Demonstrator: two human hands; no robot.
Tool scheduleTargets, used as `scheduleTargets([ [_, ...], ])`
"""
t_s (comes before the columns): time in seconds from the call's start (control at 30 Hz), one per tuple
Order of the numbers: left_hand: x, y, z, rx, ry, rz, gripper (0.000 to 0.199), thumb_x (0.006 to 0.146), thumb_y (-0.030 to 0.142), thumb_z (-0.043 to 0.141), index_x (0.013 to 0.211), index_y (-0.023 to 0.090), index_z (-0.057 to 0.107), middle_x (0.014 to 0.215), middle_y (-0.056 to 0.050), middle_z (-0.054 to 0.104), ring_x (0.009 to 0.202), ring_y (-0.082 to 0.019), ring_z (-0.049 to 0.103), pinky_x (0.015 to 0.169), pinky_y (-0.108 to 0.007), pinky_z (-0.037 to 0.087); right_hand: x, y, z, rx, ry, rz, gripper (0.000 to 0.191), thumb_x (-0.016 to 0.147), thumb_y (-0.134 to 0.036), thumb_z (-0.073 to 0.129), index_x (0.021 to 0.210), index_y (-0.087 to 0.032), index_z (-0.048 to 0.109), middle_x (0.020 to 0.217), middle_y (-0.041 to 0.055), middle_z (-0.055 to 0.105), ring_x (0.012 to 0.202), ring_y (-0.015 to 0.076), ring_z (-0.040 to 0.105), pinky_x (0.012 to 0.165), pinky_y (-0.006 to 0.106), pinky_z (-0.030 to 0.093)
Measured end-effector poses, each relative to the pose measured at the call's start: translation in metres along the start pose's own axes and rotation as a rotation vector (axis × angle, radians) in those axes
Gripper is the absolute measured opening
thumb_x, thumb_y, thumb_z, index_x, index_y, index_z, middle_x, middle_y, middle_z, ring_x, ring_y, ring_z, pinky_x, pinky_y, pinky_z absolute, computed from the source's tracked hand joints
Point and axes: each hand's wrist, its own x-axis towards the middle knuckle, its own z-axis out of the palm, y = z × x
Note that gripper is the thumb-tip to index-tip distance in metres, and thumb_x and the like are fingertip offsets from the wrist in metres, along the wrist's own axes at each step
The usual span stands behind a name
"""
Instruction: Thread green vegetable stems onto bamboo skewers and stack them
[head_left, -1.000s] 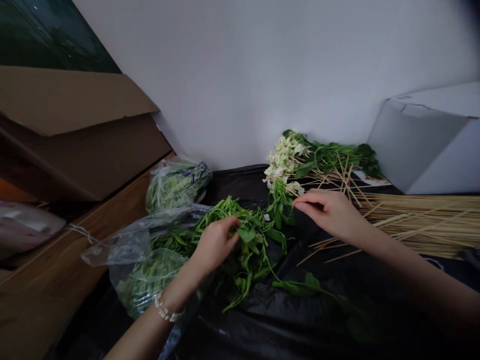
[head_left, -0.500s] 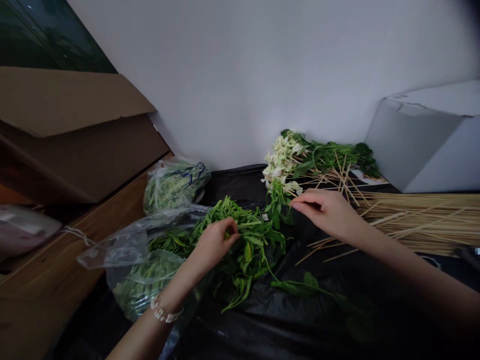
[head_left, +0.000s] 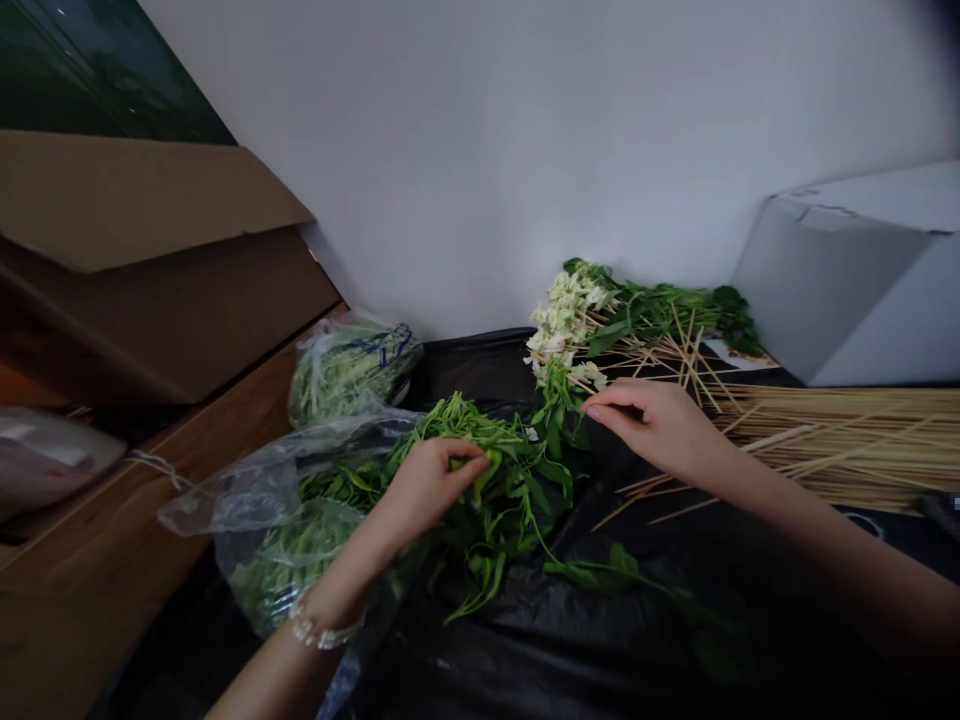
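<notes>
My left hand (head_left: pixel 435 485), with a beaded bracelet at the wrist, pinches a yellowish-green leaf (head_left: pixel 489 462) over a heap of leafy greens (head_left: pixel 517 500). My right hand (head_left: pixel 652 420) is closed, thumb against fingertips, beside a leafy bunch (head_left: pixel 556 410). Whatever lies between those fingertips is too small to make out. Just beyond are pale cabbage-like pieces (head_left: pixel 559 325) on thin wooden skewers (head_left: pixel 645 355), with long green stems (head_left: pixel 667 305) behind them. Many loose skewers (head_left: pixel 847 440) lie under and to the right of my right forearm.
Clear plastic bags of greens (head_left: pixel 352 370) sit at the left. Black plastic sheeting (head_left: pixel 540 640) covers the work surface. A cardboard box (head_left: pixel 150 300) stands on the left, a white box (head_left: pixel 862 280) on the right, and a white wall (head_left: pixel 465 170) behind.
My left hand has moved slightly right and now has a yellowish-green leaf between its fingertips. My right hand has stayed almost in place.
</notes>
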Motion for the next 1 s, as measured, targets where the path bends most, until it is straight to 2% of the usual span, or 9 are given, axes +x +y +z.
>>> scheduleTargets([
  [0.13,0.002,0.019,-0.035,-0.468,0.061,-0.058,0.03,0.078,0.045,0.066,0.07,0.017,0.067,0.063,0.001,0.063,0.054,-0.011,0.051,0.052,-0.023,0.039,0.0,0.003,0.0,0.0,0.007,-0.008,0.019,0.09,-0.028,0.056,0.087,-0.023,0.074,0.087,0.0028,0.074,0.079,0.0185,0.067,0.074,0.031,0.049],
  [0.3,-0.003,0.028,-0.048,-1.09,0.147,-0.143,0.018,0.074,0.034,0.067,0.074,0.017,0.064,0.061,0.003,0.055,0.046,-0.005,0.036,0.038,-0.017,0.021,0.0,0.003,-0.001,-0.002,0.003,-0.012,0.019,0.089,-0.028,0.056,0.086,-0.024,0.074,0.088,0.0028,0.074,0.079,0.0188,0.067,0.075,0.032,0.05],
  [0.5,0.0,0.023,-0.047,-1.496,0.192,-0.155,0.022,0.079,0.023,0.059,0.062,0.02,0.045,0.061,0.003,0.045,0.064,-0.012,0.054,0.062,-0.025,0.052,0.0,0.0,-0.001,-0.001,0.014,-0.001,0.019,0.089,-0.028,0.056,0.086,-0.024,0.075,0.087,0.0025,0.075,0.079,0.0187,0.067,0.073,0.032,0.051],
  [0.6,0.003,0.012,-0.044,-1.508,0.17,-0.215,0.027,0.081,0.025,0.058,0.062,0.021,0.039,0.056,0.005,0.037,0.067,-0.014,0.057,0.069,-0.032,0.056,0.0,-0.001,-0.001,0.004,0.013,0.0,0.019,0.089,-0.028,0.056,0.085,-0.024,0.075,0.087,0.0022,0.075,0.078,0.0186,0.068,0.072,0.031,0.051],
  [0.67,0.004,0.003,-0.043,-1.498,0.133,-0.211,0.033,0.079,0.025,0.06,0.06,0.021,0.034,0.053,0.006,0.031,0.063,-0.013,0.054,0.063,-0.027,0.054,0.0,-0.001,-0.002,0.008,0.01,0.0,0.019,0.089,-0.028,0.056,0.086,-0.023,0.075,0.088,0.0024,0.074,0.079,0.0187,0.068,0.073,0.031,0.051],
  [0.8,0.006,-0.015,-0.044,-1.129,0.133,-0.161,0.022,0.075,0.03,0.064,0.069,0.02,0.046,0.054,0.007,0.035,0.045,-0.007,0.037,0.041,-0.017,0.034,0.0,-0.001,-0.002,0.002,0.005,-0.003,0.019,0.089,-0.027,0.056,0.086,-0.023,0.074,0.088,0.0029,0.074,0.08,0.0188,0.068,0.074,0.032,0.051],
  [0.87,0.007,-0.022,-0.042,-0.626,0.179,-0.157,0.026,0.075,0.042,0.065,0.087,0.02,0.058,0.065,0.003,0.052,0.049,-0.009,0.044,0.045,-0.02,0.037,0.0,0.0,-0.001,-0.004,0.008,-0.011,0.019,0.088,-0.026,0.056,0.086,-0.023,0.075,0.087,0.0025,0.075,0.079,0.0185,0.068,0.072,0.031,0.051],
  [0.93,0.007,-0.028,-0.037,-0.04,0.242,-0.152,0.05,0.073,0.055,0.065,0.109,0.019,0.062,0.089,-0.006,0.064,0.068,-0.018,0.06,0.06,-0.028,0.046,0.0,0.0,-0.001,-0.008,0.018,-0.017,0.018,0.088,-0.026,0.057,0.085,-0.024,0.075,0.086,0.0021,0.075,0.077,0.0181,0.068,0.071,0.031,0.051],
  [1.0,0.006,-0.033,-0.028,0.429,0.274,-0.181,0.073,0.071,0.065,0.062,0.128,0.019,0.055,0.114,-0.017,0.061,0.088,-0.03,0.065,0.074,-0.038,0.049,0.0,0.001,0.0,-0.005,0.023,-0.023,0.018,0.088,-0.026,0.057,0.085,-0.024,0.074,0.086,0.0016,0.075,0.077,0.0177,0.068,0.07,0.031,0.051],
])
